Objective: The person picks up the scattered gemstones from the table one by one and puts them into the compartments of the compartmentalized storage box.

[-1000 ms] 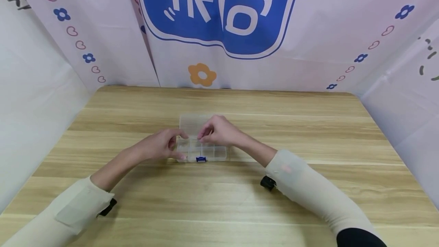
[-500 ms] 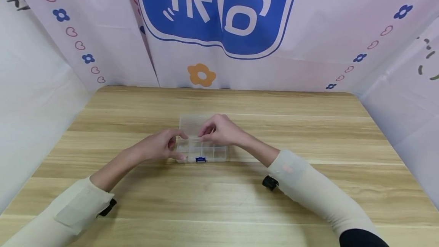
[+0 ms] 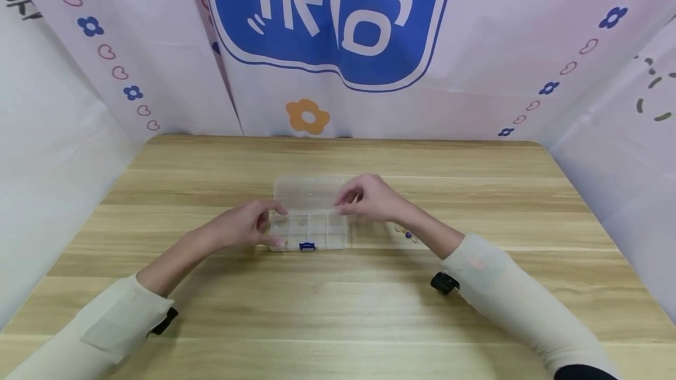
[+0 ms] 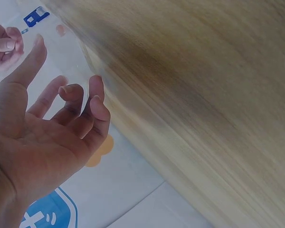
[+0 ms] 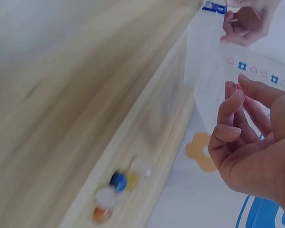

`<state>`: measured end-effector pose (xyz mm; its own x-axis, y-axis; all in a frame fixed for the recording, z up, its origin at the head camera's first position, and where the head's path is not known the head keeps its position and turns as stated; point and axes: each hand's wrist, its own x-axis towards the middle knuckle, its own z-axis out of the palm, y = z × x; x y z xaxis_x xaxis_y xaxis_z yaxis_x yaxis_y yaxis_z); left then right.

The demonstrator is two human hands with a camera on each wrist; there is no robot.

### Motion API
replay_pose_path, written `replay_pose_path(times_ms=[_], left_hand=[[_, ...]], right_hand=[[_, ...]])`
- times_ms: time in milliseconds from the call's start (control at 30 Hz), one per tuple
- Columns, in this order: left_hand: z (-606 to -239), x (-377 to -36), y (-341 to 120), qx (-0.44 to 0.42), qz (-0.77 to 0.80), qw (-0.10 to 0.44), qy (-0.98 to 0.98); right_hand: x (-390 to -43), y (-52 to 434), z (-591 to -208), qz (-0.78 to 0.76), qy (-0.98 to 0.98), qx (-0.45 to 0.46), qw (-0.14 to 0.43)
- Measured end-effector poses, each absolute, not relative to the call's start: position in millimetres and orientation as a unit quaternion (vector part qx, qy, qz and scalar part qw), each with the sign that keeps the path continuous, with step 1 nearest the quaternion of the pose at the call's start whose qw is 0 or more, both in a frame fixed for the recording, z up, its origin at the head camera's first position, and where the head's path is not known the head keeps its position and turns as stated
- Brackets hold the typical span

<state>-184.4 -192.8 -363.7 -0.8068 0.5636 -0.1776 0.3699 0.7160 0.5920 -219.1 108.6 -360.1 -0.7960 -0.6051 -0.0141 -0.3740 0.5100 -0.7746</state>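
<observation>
A light wood-grain table (image 3: 338, 309) spans the scene beneath the hands. Beyond the hands hangs a pale pink cloth backdrop (image 3: 475, 75) with a blue emblem (image 3: 327, 16), an orange flower (image 3: 307, 116) and heart-and-flower borders. White cloth panels (image 3: 47, 163) enclose both sides. Lighting is even and diffuse.

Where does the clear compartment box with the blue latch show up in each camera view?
Head: the clear box lies at table centre, between both hands.
Left wrist: top left corner, faint, its blue latch showing.
Right wrist: upper right, blurred, with the blue latch at the top edge.
Shared landmark: the blue latch.
</observation>
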Motion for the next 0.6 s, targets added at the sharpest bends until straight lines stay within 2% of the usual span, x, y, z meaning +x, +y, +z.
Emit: replay_pose_path(times_ms=[333, 600], left_hand=[[-365, -184, -196, 0.257, 0.277, 0.171, 0.910], [-365, -185, -194, 0.261, 0.283, 0.173, 0.907]], right_hand=[[-219, 143, -365, -0.402, 0.866, -0.267, 0.132], [-216, 165, -371, -0.396, 0.871, -0.253, 0.147]])
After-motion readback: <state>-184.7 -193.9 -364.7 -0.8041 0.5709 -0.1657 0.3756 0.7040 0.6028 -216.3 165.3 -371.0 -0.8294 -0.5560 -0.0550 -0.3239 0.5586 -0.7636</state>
